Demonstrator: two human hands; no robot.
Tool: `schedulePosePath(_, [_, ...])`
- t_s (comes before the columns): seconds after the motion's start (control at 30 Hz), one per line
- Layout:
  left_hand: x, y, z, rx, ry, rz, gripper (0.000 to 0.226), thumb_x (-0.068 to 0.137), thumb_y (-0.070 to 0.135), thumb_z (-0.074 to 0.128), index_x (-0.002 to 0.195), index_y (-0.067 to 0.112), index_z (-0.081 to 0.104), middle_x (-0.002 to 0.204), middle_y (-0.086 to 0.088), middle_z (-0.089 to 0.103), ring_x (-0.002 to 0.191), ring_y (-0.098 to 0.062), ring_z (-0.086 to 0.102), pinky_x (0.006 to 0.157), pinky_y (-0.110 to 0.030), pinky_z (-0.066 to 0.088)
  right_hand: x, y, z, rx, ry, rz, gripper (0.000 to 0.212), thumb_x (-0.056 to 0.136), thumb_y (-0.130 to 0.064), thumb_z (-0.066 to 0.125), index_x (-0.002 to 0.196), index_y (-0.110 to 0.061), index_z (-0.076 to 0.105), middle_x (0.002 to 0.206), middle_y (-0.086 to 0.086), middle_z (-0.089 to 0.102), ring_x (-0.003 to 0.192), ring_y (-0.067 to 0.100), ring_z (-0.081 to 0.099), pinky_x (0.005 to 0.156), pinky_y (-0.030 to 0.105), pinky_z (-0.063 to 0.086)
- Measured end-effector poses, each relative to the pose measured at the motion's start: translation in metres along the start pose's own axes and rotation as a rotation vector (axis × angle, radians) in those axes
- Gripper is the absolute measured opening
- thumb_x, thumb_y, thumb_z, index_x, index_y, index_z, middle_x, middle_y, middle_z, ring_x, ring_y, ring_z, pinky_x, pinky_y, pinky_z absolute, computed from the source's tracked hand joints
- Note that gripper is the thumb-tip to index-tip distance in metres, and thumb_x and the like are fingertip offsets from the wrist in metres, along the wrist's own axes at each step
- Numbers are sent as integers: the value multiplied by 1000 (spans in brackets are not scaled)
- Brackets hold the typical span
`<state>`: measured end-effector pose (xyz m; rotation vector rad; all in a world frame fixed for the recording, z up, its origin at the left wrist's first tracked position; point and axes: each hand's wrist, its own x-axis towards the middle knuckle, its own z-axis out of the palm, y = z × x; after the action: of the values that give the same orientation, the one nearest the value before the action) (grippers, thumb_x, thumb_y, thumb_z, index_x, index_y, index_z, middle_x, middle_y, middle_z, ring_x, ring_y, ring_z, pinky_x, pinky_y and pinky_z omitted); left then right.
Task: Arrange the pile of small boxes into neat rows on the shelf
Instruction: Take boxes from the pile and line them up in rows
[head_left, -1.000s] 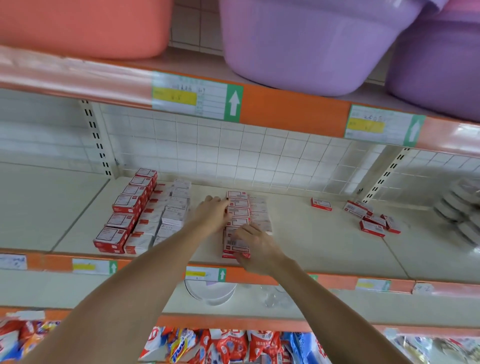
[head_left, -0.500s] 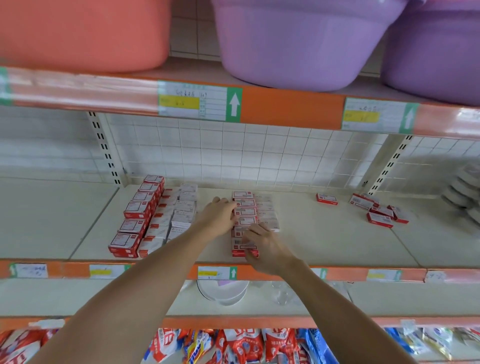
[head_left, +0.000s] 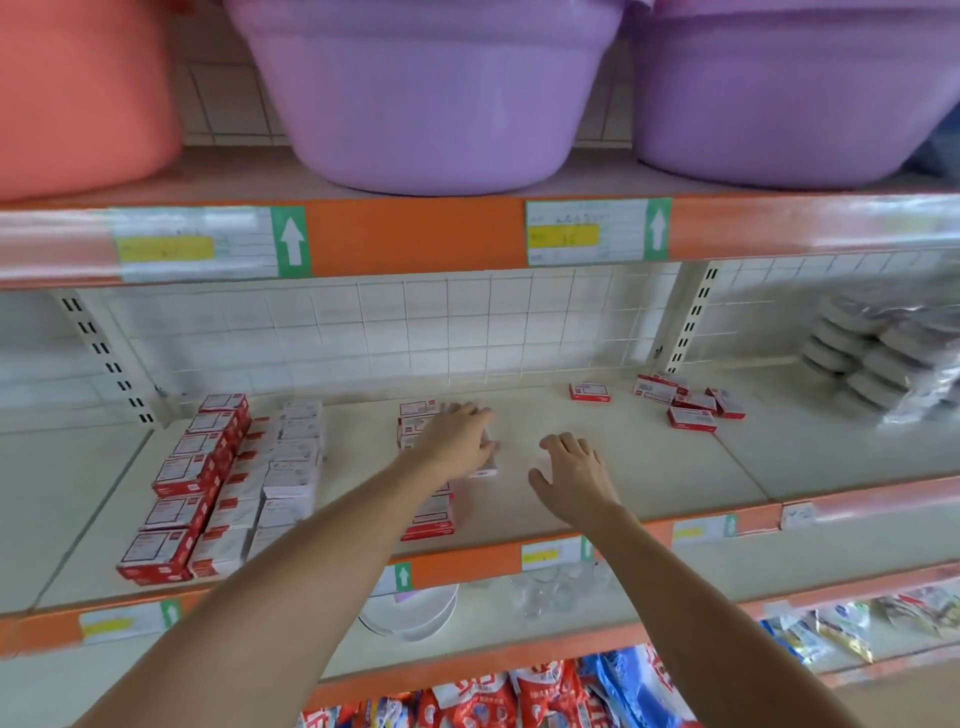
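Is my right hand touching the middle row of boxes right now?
Apart. The head view shows the right hand open over bare shelf, with a clear strip of shelf between it and the middle row of boxes.

Two bare forearms enter from below, uncovered from elbow to wrist; no sleeve edge reaches into view. Left hand (head_left: 457, 441) and right hand (head_left: 574, 475) are ungloved. Neither wrist carries a watch or band, and the visible fingers bear no rings.
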<state>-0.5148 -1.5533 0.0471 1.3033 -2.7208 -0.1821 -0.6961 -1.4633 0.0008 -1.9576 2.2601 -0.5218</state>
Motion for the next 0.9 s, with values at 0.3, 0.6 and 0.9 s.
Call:
schedulePosePath(0.3, [75,91,25,15,-82,72,52,98,44,51,139,12,45,142,-11,48,130,-31,44,103,-43,41,8,101,-39,-11,17,164,52,91,-38,54,137,-15,44,136,6,49,124,28,45,104,40,37])
schedulePosePath(0.6, [140,160,58,29,-83,46,55,97,44,52,143,15,42,149,-8,43,137,-28,37,106,-42,38,35,198,-63,-63,45,165,52,89,-41,55,135,-18,45,141,2,43,132,26,37,109,40,29])
schedulePosePath(0.9, [170,181,83,-23,-56,-84,62,96,40,54,147,13,33,153,-7,35,139,-29,31,107,-41,36,57,240,-58,7,75,53,46,85,-28,57,129,-16,53,134,4,50,123,30,41,106,39,32])
